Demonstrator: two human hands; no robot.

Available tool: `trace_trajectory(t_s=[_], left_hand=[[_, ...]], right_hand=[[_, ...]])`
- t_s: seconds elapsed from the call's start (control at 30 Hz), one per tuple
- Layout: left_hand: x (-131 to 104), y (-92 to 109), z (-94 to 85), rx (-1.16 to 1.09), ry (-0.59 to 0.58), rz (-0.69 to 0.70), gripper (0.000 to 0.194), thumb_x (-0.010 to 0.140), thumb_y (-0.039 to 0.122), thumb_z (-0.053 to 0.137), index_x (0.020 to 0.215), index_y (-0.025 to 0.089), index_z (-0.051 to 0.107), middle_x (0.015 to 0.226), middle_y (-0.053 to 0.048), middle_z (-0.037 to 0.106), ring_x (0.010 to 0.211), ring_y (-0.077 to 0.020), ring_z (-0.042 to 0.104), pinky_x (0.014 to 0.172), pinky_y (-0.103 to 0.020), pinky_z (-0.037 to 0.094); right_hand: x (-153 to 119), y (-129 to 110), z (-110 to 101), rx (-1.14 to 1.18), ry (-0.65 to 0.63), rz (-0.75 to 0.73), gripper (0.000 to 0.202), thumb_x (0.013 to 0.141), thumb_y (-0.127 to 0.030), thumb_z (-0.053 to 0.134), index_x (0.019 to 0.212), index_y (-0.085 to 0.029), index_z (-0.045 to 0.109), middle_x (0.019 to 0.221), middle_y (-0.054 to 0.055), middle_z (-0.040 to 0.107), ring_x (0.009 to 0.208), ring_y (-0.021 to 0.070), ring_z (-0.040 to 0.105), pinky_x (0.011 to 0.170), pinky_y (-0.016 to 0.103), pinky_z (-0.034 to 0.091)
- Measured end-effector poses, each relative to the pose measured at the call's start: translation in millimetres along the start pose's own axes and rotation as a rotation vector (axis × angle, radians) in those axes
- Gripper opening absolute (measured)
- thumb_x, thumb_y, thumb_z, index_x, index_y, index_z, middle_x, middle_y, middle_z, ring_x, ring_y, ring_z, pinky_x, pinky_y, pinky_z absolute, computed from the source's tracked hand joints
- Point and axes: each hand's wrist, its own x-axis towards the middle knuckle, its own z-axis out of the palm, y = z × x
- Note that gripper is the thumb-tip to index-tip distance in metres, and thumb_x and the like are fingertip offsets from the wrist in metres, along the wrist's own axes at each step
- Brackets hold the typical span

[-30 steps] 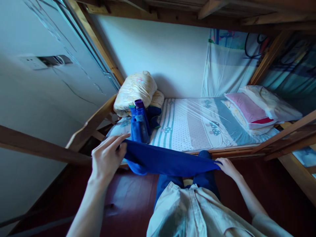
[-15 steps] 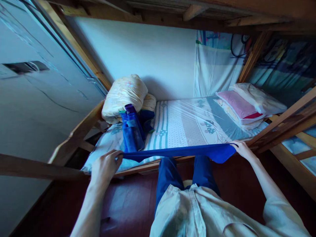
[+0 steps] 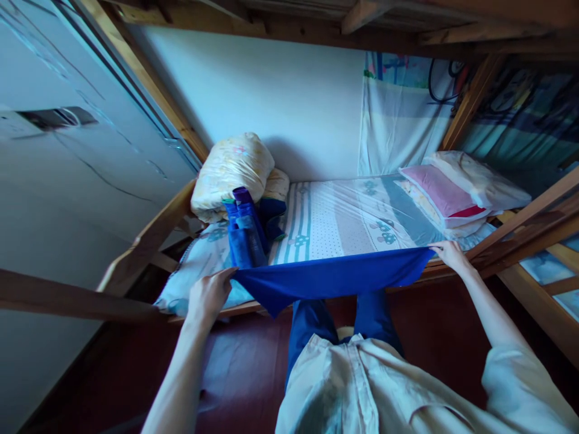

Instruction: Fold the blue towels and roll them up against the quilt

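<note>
A blue cloth (image 3: 335, 276) is stretched between my two hands, its lower edge hanging loose above my knees. At its left end, my left hand (image 3: 210, 296) pinches one corner. My right hand (image 3: 450, 254) grips the opposite corner, near the right part of the bed's front edge. Beyond the cloth lies a mattress with a patterned sheet (image 3: 348, 223). Folded blue garments or cloths (image 3: 246, 238) rest on the mattress, just past my left hand; I cannot tell their exact kind.
Behind the folded pile sits a bundled, pale yellow quilt (image 3: 233, 172). A pink pillow (image 3: 446, 190) and a plastic-wrapped bundle (image 3: 474, 175) lie at the right end. The upper bunk (image 3: 298, 30) hangs overhead, and a wooden rail (image 3: 76, 301) juts in from the left.
Both hands have risen slightly, the left also moving right. The cloth now hangs wider and flatter, showing more of its face. The view has shifted a little.
</note>
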Motion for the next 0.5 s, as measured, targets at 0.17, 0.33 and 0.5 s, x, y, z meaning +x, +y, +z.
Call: trace_trajectory(t_s=[0.17,0.33,0.5], left_hand=[[12.5,-0.9,-15.7,0.079,0.014,-0.045,0.04,0.086,0.018,0.055,0.118,0.021,0.078,0.101,-0.007,0.081,0.096,-0.0292,0.077,0.085,-0.036,0.06],[7.5,-19.5,-13.9,-0.154,-0.128,-0.058,0.041,0.085,0.023,0.047,0.11,0.02,0.079,0.083,-0.002,0.08,0.086,-0.0233,0.078,0.085,-0.031,0.06],[-4.5,-33.8,-6.8,-0.331,-0.295,0.038,0.039,0.083,0.041,0.049,0.099,0.021,0.08,0.077,-0.002,0.079,0.081,-0.0229,0.077,0.084,-0.029,0.059]], right_hand=[[21.9,-5.1,-16.4,0.03,0.008,-0.043,0.021,0.086,-0.021,0.066,0.095,-0.023,0.085,0.094,0.006,0.082,0.082,0.0226,0.077,0.078,0.027,0.059],[11.4,1.5,-17.9,0.179,-0.133,0.006,0.022,0.085,-0.025,0.066,0.095,-0.02,0.085,0.081,0.005,0.081,0.065,0.0213,0.076,0.069,0.027,0.06],[2.4,17.3,-9.9,0.312,-0.272,0.086,0.023,0.084,-0.031,0.069,0.09,-0.015,0.084,0.08,0.009,0.081,0.068,0.0241,0.078,0.069,0.03,0.064]])
